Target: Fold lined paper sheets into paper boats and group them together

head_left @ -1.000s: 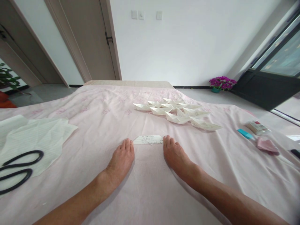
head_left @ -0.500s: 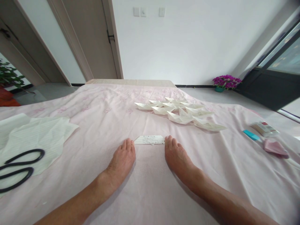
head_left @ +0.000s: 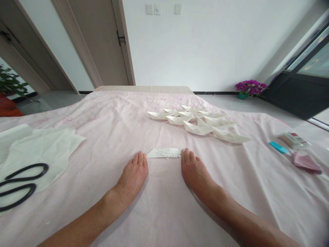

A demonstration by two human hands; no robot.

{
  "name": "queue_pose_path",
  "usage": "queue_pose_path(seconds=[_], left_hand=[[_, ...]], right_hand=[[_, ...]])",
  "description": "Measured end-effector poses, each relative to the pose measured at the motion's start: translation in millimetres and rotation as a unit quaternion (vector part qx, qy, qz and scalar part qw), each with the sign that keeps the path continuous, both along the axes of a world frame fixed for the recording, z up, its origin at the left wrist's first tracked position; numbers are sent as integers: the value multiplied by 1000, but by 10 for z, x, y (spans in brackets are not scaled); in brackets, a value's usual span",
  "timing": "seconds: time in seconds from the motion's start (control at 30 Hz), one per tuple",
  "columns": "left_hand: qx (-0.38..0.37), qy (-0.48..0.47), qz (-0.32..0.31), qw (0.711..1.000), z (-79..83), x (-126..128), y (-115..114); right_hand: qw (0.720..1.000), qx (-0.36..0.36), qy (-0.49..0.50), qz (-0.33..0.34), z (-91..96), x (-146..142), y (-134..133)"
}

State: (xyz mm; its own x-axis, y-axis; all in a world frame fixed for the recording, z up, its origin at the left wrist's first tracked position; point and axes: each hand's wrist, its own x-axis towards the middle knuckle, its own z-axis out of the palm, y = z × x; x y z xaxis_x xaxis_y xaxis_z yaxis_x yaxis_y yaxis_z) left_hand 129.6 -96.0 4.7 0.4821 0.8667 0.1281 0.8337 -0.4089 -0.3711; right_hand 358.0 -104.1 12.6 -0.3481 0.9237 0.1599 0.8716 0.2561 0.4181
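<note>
left hand [head_left: 134, 171] + right hand [head_left: 193, 168] are still touching folded lined paper [head_left: 164, 153], opposite ends | fingers: can't tell if gripping or pressing | barely moving since earlier tbh

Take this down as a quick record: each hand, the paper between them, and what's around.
Left hand: at left end of folded paper
Right hand: at its right end
Folded paper: flat, handwriting on top
Beyond: white paper boats, grouped
Left side: pale sheets, black looped handles over them
Right side: blue item, pink item, wrapped pack
Surface: pink cloth
</note>
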Motion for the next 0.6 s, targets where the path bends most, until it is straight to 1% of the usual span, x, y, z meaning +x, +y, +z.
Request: queue_pose_path(seconds=[0.2,0.5,0.6], left_hand=[[-10,1,1,1000,19,-7,5],[-12,10,-6,1000,30,-18,11],[-23,9,-1,1000,50,-13,13]], right_hand=[[1000,-6,7,3,-2,6,-3],[1000,2,-8,3,3,14,-4],[1000,1,-18,2,6,12,-8]])
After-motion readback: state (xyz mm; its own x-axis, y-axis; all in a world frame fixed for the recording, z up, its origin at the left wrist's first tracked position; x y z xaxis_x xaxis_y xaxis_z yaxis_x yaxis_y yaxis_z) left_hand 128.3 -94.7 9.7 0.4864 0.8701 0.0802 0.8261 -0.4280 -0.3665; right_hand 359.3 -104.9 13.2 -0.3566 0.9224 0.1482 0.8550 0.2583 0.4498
